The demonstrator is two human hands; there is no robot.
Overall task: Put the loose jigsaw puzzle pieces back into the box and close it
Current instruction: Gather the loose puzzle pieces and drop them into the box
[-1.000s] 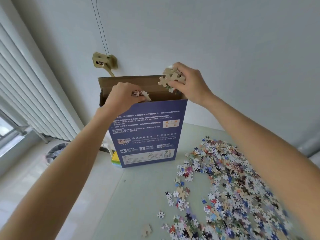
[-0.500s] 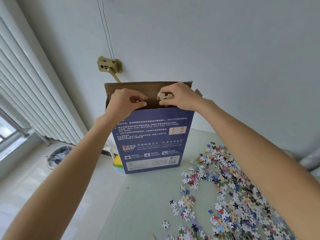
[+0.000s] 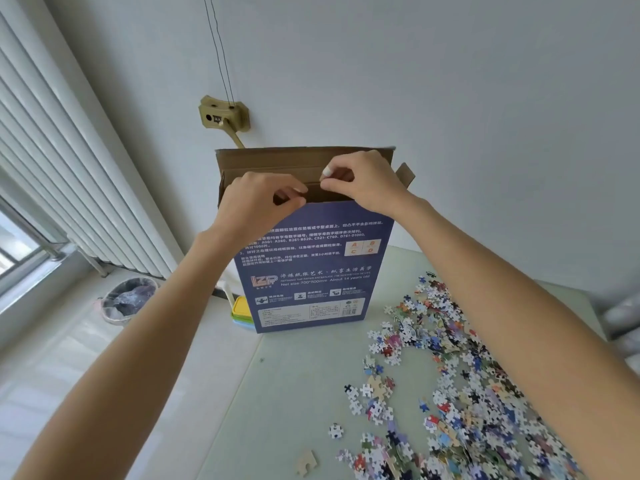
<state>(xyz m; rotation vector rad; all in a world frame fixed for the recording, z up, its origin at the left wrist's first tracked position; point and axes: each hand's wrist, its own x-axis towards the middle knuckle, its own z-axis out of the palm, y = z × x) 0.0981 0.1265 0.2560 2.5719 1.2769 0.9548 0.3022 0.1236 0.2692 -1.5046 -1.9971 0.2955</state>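
- Fingers of the left hand (image 3: 256, 202) curl together at the box (image 3: 311, 265) opening; any held piece can't be seen.
- Right hand (image 3: 363, 181) likewise, fingertips pinched.
- Loose pieces (image 3: 450, 393) lie on the table (image 3: 294, 393).

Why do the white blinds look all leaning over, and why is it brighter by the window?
In the head view, the wide-angle lens bends the edges, so the blinds and wall slant; daylight from the window shines on the floor; the puzzle box looks sharp, while the puzzle pieces smear at the bottom corner.
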